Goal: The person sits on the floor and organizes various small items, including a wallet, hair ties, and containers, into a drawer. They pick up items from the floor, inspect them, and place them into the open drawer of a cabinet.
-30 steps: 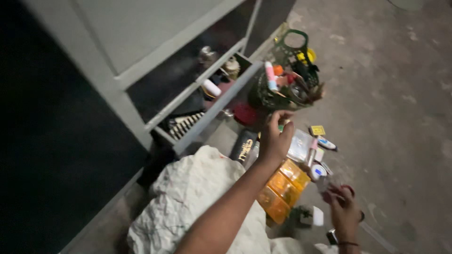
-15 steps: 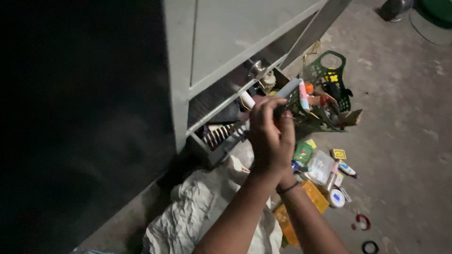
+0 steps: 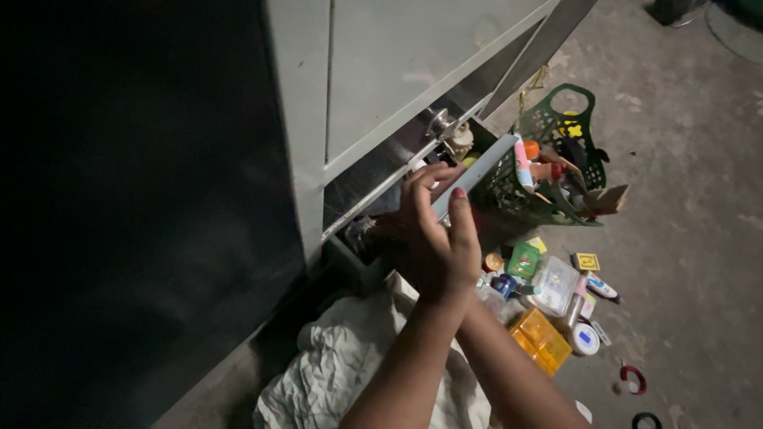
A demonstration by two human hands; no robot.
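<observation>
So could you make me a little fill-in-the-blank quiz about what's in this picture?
1. The left hand grips the front edge of the open grey ____.
2. The basket crammed with small items beside the drawer is ____ in colour.
3. The orange box lies on the ____.
4. Under the forearms lies a crumpled ____ cloth.

Missing words: drawer; green; floor; white

Concrete floor (image 3: 683,199): green basket (image 3: 556,171), orange box (image 3: 540,340), white cloth (image 3: 350,373), small packets (image 3: 554,282).
</observation>
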